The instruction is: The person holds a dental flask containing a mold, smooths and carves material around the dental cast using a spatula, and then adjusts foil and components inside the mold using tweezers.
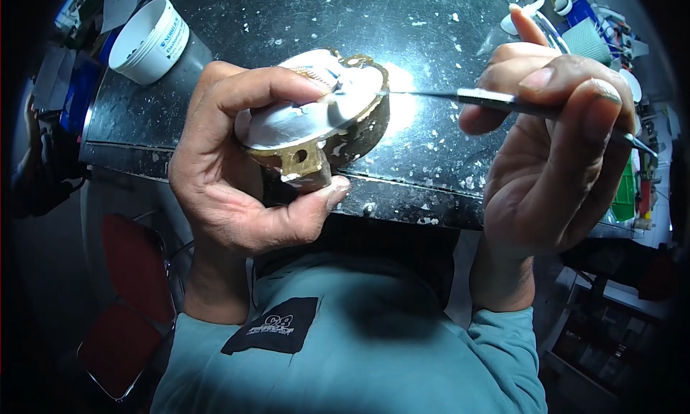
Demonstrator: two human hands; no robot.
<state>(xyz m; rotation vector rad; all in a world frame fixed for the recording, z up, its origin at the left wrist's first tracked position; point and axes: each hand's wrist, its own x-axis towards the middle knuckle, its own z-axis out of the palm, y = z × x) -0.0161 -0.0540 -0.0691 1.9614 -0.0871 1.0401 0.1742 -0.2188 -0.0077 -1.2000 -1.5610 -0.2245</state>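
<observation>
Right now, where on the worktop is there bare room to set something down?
Open: the speckled black worktop beyond the brass-coloured holder with white filling, between the round white tub and the right hand. Crowded: far right, around the green plastic piece.

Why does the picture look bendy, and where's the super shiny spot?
Head view: a wide lens probably bends it, and the corners go dark; head view: white glare lies on the black table, beside the brass-coloured holder in the left hand.

A red chair is standing at the left, and bright light is shining on the speckled black table.
</observation>
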